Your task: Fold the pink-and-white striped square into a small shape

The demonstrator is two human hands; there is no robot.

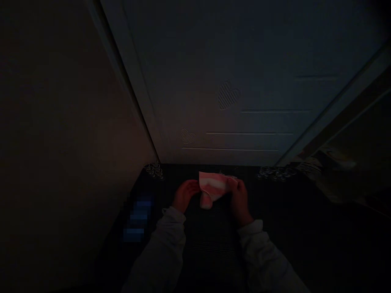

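Observation:
In the dim light, a pink-and-white sheet (pixel 217 184) hangs between my hands above the dark surface; I cannot tell if it is paper or cloth. Its lower left part curls under into a rounded fold. My right hand (pixel 240 199) pinches the sheet's right end, thumb on the near face. My left hand (pixel 185 194) is by the left edge, its fingers loosely bent and apart, with the tips close to the sheet. Whether those tips touch it is hard to make out.
Small shiny rings lie in a left cluster (pixel 154 170) and a right cluster (pixel 275 174) on the dark tabletop (pixel 210 244). A pale panel (pixel 189 89) with embossed hearts rises behind. A pixelated blue patch (pixel 139 217) shows at left, a crumpled light item (pixel 336 158) at right.

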